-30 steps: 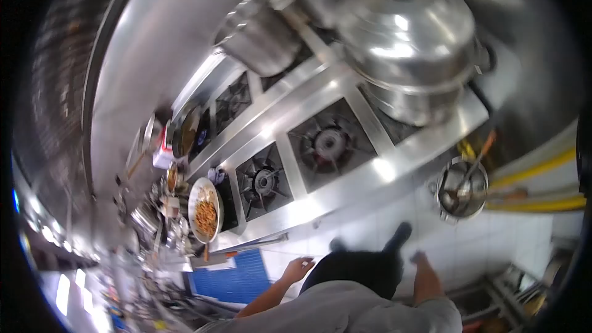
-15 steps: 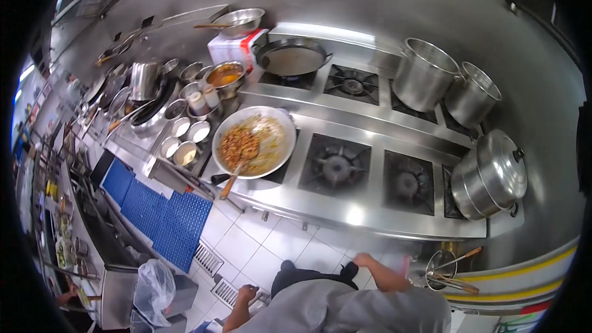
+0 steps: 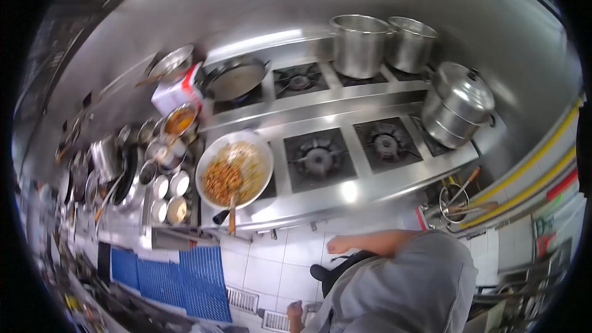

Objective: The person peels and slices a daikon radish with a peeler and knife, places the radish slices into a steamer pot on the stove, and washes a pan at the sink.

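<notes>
My right hand (image 3: pixel 338 245) is curled closed in front of the stove's front edge, with nothing visible in it. Lower down, over the floor grates, my left hand (image 3: pixel 295 310) is also curled; whatever it may hold is too small to make out. Both hands are apart from the cookware. On the front left burner sits a wide pan (image 3: pixel 264 159) of browned, chopped food (image 3: pixel 221 182) in yellowish oil. A wooden-handled ladle (image 3: pixel 232 219) rests in it, its handle hanging over the front rim.
Tall pots (image 3: pixel 359 49) stand on the back burners, and a lidded steamer pot (image 3: pixel 456 108) at the right end. A dark wok (image 3: pixel 237 81) sits at the back left. White seasoning tubs (image 3: pixel 179 183) line the left counter. Blue mats (image 3: pixel 169 280) and floor grates (image 3: pixel 242 300) lie below.
My view has turned and shifted, so the stove sits further left and the seasoning counter lower. My body has turned leftward in the picture. The ladle stays in the pan.
</notes>
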Motion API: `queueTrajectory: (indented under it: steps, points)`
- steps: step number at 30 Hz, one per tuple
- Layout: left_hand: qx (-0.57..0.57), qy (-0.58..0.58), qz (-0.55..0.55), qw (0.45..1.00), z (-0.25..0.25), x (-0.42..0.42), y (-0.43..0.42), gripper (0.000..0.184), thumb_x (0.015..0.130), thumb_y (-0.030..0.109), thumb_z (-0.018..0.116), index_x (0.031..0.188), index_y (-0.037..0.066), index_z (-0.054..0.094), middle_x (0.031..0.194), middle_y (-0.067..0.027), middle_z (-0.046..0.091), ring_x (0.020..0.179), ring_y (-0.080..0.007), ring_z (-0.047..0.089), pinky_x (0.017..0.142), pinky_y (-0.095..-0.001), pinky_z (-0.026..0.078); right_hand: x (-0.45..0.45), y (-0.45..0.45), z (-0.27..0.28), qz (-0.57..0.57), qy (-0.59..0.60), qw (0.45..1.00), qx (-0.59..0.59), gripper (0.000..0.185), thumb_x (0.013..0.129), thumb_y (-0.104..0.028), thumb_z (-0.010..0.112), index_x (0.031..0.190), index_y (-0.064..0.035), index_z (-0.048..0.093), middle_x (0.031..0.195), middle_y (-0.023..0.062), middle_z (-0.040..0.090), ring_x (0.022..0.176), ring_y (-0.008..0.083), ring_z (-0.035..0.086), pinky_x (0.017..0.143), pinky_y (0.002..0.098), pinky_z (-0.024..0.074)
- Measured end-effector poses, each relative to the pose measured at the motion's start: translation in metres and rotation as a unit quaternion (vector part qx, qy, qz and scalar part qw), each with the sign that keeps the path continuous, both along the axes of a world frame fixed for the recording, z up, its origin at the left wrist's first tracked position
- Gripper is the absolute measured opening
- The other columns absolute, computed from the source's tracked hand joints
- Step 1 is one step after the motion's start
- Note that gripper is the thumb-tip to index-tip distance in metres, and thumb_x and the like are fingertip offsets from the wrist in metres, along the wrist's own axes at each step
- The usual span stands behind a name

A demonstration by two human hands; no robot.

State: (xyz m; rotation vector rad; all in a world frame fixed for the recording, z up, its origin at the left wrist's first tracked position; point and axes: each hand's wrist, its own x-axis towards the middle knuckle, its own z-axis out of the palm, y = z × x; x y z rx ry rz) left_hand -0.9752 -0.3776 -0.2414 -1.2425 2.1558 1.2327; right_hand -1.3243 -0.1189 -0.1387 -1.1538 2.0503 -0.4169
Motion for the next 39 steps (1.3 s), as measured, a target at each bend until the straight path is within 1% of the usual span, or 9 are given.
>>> queueTrajectory:
  steps: [1,5,11,18,22,26,31,37,39]
  points:
    - [0.015,-0.056,-0.051,0.997,0.020,-0.002,0.007,0.050,0.089,0.045,0.064,0.110,0.001,0.074,0.110,-0.0261,0.071,0.110,-0.0388,0.067,0.096,-0.0441,0.052,-0.008,0.039,-0.058,-0.006,0.033,0.999,0.038,0.036,0.093,-0.039,0.055,0.100,-0.0085,0.074,0.098,0.0205,0.073,0.092,0.0400,0.070,0.084,0.0489,0.0548]
    - [-0.043,-0.055,-0.245,0.967,0.064,-0.053,0.034,0.048,0.090,0.045,0.064,0.109,0.002,0.074,0.106,-0.0240,0.072,0.105,-0.0369,0.068,0.092,-0.0443,0.052,-0.011,0.245,-0.148,-0.254,0.121,0.949,0.144,0.045,0.090,-0.039,0.053,0.103,-0.0021,0.075,0.108,0.0227,0.072,0.101,0.0384,0.069,0.090,0.0487,0.0538]
    - [-0.147,-0.058,-0.578,0.801,0.093,-0.200,0.159,0.045,0.091,0.044,0.065,0.108,0.003,0.074,0.100,-0.0209,0.073,0.098,-0.0340,0.070,0.087,-0.0446,0.053,0.083,0.437,-0.144,-0.506,0.040,0.855,0.106,0.046,0.091,-0.038,0.053,0.101,0.0014,0.074,0.110,0.0240,0.071,0.104,0.0419,0.067,0.094,0.0503,0.0524]
    - [-0.237,0.146,-0.837,0.470,0.091,-0.347,0.456,0.041,0.093,0.043,0.065,0.106,0.005,0.074,0.093,-0.0173,0.074,0.090,-0.0306,0.072,0.082,-0.0448,0.054,0.297,0.597,-0.093,-0.853,-0.026,0.520,0.016,0.044,0.092,-0.036,0.054,0.104,0.0015,0.073,0.112,0.0241,0.070,0.106,0.0438,0.066,0.095,0.0505,0.0519]
    - [0.072,0.229,-0.791,0.564,0.178,-0.314,0.701,0.035,0.095,0.031,0.067,0.119,0.005,0.070,0.105,-0.0162,0.073,0.091,-0.0282,0.071,0.081,-0.0379,0.056,0.391,0.664,-0.057,-0.943,-0.027,0.332,0.012,0.042,0.093,-0.038,0.056,0.108,-0.0014,0.072,0.113,0.0229,0.070,0.108,0.0430,0.065,0.097,0.0499,0.0514]
    - [0.265,0.178,-0.802,0.505,0.224,-0.245,0.869,0.032,0.097,0.023,0.067,0.124,0.006,0.068,0.103,-0.0105,0.073,0.085,-0.0153,0.069,0.072,-0.0296,0.054,0.427,0.709,-0.002,-0.973,0.026,0.227,-0.012,0.042,0.094,-0.041,0.056,0.108,-0.0052,0.073,0.112,0.0222,0.071,0.106,0.0419,0.066,0.097,0.0492,0.0508]
    - [0.281,0.076,-0.833,0.470,0.274,-0.187,1.005,0.034,0.097,0.016,0.066,0.129,0.006,0.066,0.087,-0.0067,0.074,0.073,-0.0077,0.066,0.062,-0.0245,0.049,0.448,0.791,-0.030,-0.970,-0.011,0.240,-0.022,0.044,0.093,-0.042,0.056,0.109,-0.0044,0.073,0.110,0.0223,0.071,0.106,0.0411,0.066,0.097,0.0490,0.0507]
    - [0.365,0.144,-0.813,0.429,0.301,-0.157,1.156,0.056,0.089,0.005,0.071,0.142,0.009,0.055,0.124,-0.0130,0.066,0.102,-0.0202,0.066,0.086,-0.0323,0.055,0.527,0.937,-0.219,-0.926,-0.134,0.339,0.101,0.048,0.093,-0.041,0.054,0.110,-0.0005,0.072,0.114,0.0230,0.070,0.110,0.0418,0.065,0.097,0.0494,0.0506]
    - [0.341,0.144,-0.865,0.340,0.304,-0.150,1.212,0.054,0.089,0.006,0.072,0.140,0.008,0.057,0.125,-0.0127,0.067,0.106,-0.0207,0.066,0.088,-0.0325,0.055,0.554,0.999,-0.237,-0.906,-0.189,0.348,0.150,0.048,0.093,-0.040,0.053,0.110,0.0004,0.072,0.117,0.0229,0.069,0.111,0.0421,0.065,0.097,0.0498,0.0504]
